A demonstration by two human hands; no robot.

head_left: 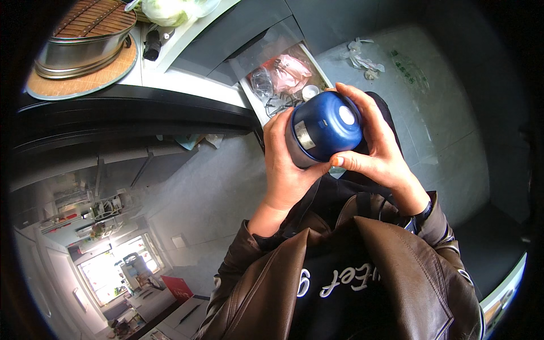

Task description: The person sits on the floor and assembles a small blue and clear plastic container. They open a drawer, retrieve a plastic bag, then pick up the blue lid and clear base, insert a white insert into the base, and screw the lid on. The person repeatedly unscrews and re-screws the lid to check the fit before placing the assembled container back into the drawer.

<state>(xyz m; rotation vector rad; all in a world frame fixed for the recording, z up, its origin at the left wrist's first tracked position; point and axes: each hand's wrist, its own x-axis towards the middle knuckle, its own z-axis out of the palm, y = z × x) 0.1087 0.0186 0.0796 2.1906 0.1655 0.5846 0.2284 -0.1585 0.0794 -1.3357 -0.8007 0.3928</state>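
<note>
Both hands are wrapped round a blue dome-topped container [334, 127] with a white round spot, perhaps a button, on its dome and a silvery label on its side. My left hand [283, 170] grips its lower, see-through-looking part, thumb underneath. Around the dome curve the fingers of my right hand [385, 153], with the thumb on the near side. It is tilted, the dome toward the right. Just beyond it an open drawer [313, 63] holds a pink plastic bag [290, 73], clear plastic, a small white round thing [310, 92] and a dark cable.
At the upper left, a steamer pot [85, 56] stands on a round woven mat [68, 85] on the counter. A bag of green vegetables [173, 10] lies beyond. Crumpled white tissue or plastic [358, 54] is on the grey floor [447, 119]. Grey cabinets border the far side.
</note>
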